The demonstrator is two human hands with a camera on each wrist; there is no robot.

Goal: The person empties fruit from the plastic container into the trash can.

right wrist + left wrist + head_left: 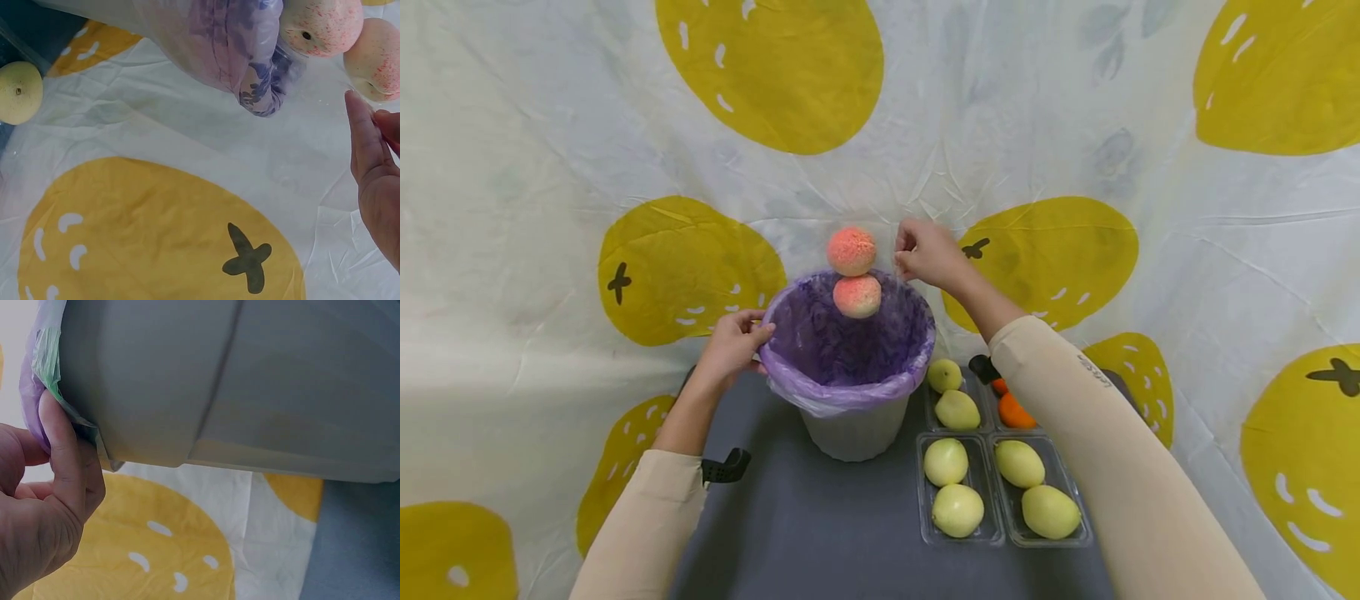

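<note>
My left hand grips the left rim of a pale trash bin, thumb on top and fingers beneath. A purple bag lines the bin and folds over its rim. Above the bin's mouth are two pinkish peaches, one over the other, near the fingertips of my right hand. That hand pinches the edge of something clear, seemingly a plastic tray that hardly shows against the cloth. In the right wrist view the peaches are just beyond the fingertips, beside the bag's folded edge.
Clear plastic trays stand on the dark table right of the bin. They hold several yellow-green fruits and orange ones, partly hidden by my right arm. A white cloth with yellow fruit prints hangs behind.
</note>
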